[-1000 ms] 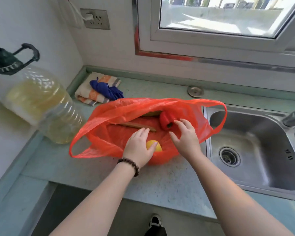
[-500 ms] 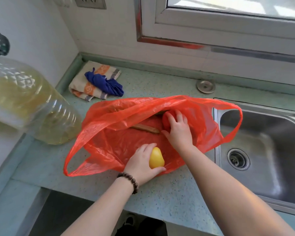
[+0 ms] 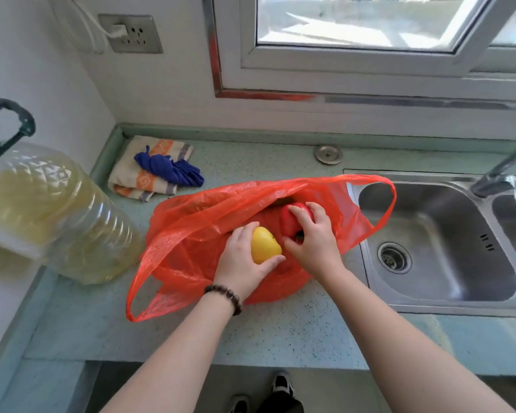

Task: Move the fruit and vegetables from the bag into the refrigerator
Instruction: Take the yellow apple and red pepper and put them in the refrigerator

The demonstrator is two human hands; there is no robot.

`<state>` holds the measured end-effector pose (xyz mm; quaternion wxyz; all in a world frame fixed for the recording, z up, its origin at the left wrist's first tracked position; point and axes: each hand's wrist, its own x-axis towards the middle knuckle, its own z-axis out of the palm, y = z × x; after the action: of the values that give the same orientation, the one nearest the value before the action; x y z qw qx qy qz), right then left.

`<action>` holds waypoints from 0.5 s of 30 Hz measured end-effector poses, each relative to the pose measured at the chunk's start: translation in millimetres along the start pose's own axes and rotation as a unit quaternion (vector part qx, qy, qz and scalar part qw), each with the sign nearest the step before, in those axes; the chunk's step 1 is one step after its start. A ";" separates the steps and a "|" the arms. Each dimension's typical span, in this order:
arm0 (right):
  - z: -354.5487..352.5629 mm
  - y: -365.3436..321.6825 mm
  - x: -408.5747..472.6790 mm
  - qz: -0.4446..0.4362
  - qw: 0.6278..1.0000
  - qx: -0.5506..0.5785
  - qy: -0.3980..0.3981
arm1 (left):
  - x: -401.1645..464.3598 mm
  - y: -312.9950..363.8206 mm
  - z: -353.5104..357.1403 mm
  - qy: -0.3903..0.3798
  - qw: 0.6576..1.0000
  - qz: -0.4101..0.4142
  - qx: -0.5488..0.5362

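An open red plastic bag (image 3: 191,234) lies on the green speckled counter (image 3: 280,332), just left of the sink. My left hand (image 3: 242,260) holds a yellow bell pepper (image 3: 264,245) over the bag's near side. My right hand (image 3: 313,236) grips a red bell pepper (image 3: 292,219) above the bag's middle. Whatever else lies in the bag is hidden by my hands and the plastic folds. No refrigerator is in view.
A large bottle of yellow oil (image 3: 51,216) stands at the left. A folded towel (image 3: 140,174) with a blue cloth (image 3: 170,169) lies behind the bag. The steel sink (image 3: 441,245) and tap (image 3: 501,171) are at the right, a round metal cap (image 3: 328,153) near the wall.
Both hands have closed on the peppers and lifted them up out of the bag; the brown stick-like item seen earlier is now hidden. The camera tilted back up.
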<state>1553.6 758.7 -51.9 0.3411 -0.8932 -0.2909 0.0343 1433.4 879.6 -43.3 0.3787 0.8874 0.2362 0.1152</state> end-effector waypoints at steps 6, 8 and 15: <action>-41.6 -12.5 -44.3 0.048 0.993 -0.007 0.106 | 0.9 28.3 -9.4 -0.010 0.998 0.064 -0.019; -57.4 -8.4 -66.4 0.074 0.987 -0.013 0.142 | -1.4 42.3 -3.4 -0.035 0.995 0.093 -0.023; -117.6 23.2 -177.1 0.203 0.940 -0.058 0.267 | -38.5 114.4 51.8 -0.163 0.961 0.217 -0.045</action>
<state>1449.0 579.3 -0.8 0.3398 -0.9279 -0.0036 -0.1535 1458.0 759.3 3.2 0.4179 0.9060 -0.0321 0.0588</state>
